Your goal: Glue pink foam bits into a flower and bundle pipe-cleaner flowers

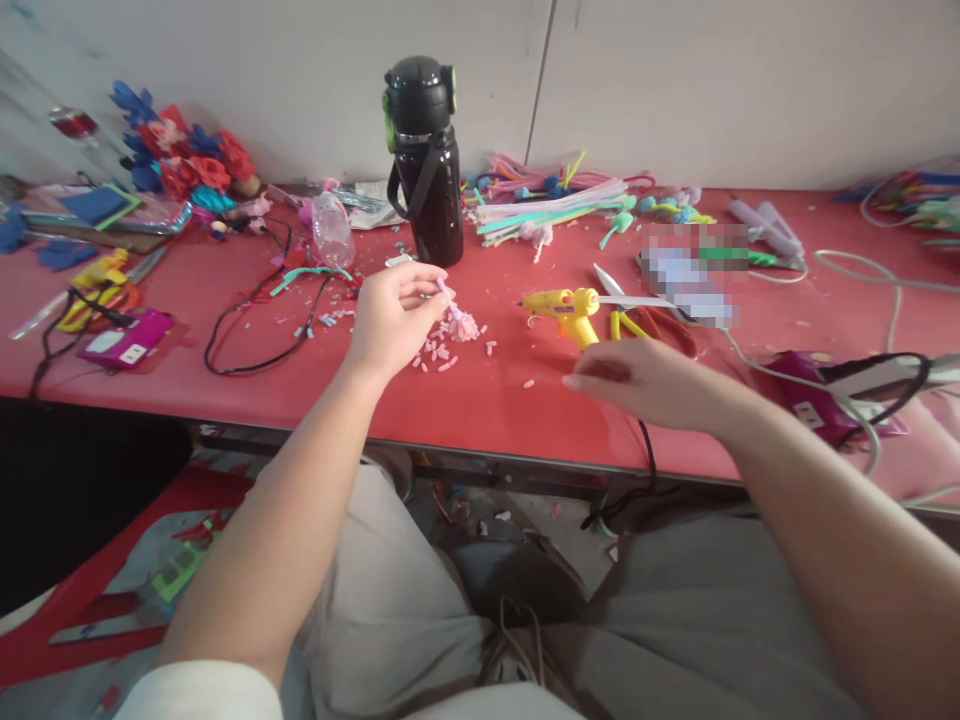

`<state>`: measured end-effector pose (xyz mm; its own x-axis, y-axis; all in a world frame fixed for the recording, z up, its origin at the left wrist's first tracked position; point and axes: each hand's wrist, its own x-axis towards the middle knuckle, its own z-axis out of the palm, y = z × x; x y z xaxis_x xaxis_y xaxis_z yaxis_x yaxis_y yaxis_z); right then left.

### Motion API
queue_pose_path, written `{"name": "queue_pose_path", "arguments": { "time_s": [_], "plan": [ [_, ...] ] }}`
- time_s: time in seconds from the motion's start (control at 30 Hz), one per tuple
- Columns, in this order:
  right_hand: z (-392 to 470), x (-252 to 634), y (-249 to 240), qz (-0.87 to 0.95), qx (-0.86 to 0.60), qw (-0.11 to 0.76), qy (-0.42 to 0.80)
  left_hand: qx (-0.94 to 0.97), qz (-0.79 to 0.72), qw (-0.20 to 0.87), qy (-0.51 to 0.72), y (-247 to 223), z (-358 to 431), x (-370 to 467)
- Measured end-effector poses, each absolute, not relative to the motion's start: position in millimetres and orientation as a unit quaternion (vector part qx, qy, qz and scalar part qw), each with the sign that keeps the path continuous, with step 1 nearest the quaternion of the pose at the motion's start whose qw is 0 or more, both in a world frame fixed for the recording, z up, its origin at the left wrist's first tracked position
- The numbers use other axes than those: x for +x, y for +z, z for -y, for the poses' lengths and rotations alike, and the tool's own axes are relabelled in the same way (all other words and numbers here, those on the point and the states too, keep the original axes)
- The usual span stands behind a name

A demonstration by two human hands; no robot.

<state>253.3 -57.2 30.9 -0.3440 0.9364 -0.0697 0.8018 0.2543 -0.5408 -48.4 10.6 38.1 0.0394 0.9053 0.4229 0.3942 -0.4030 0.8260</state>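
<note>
Red, smooth-surfaced and scattered with craft bits, the counter point(495, 425) runs across the whole view; at its left end a boxy magenta-purple unit with a white label point(124, 340) sits near the front edge, and behind it stands a bunch of red and blue flowers point(199, 165); a thin black cord point(259, 372) loops over the surface to their right, with a crumpled clear plastic bottle point(332, 232) beyond it.

The person's left hand point(391, 322) hangs just above the counter, its fingers closed in a pinch on a small pale-pink piece point(442, 286); a tall black bottle with a carry strap point(439, 200) stands upright behind that hand; directly below and beside the fingertips lies a loose heap of short pale-pink pieces point(459, 325), a few strayed towards the front; further back rests a bundle of pink, white and mint-green fuzzy stems point(555, 210).

A yellow glue gun with a whitish stick in its rear point(559, 302) lies right of the heap, nozzle pointing left; the right hand point(634, 380) is at its handle's lower end, fingers partly curled, though whether they grip it I cannot tell; red-handled pliers point(675, 335) lie just behind that hand; a second magenta-purple unit point(806, 395) sits farther right.
</note>
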Motion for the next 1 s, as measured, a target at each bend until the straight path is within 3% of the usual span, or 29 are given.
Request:
{"name": "queue_pose_path", "arguments": {
  "time_s": [0.17, 0.53, 1.0],
  "plan": [
    [31.5, 199.3, 1.1, 0.831, -0.466, 0.238, 0.191, 0.686, -0.470, 0.256, 0.493, 38.4, -9.3, -46.7],
    [-15.5, 120.1, 0.9, 0.811, -0.538, 0.169, 0.156, 0.683, -0.480, 0.267, 0.482, 42.6, -4.8, -49.0],
    [26.9, 184.3, 3.3, 0.820, -0.469, 0.287, 0.161, 0.680, -0.479, 0.291, 0.472, 40.8, 0.9, -40.1]
  ]
}}
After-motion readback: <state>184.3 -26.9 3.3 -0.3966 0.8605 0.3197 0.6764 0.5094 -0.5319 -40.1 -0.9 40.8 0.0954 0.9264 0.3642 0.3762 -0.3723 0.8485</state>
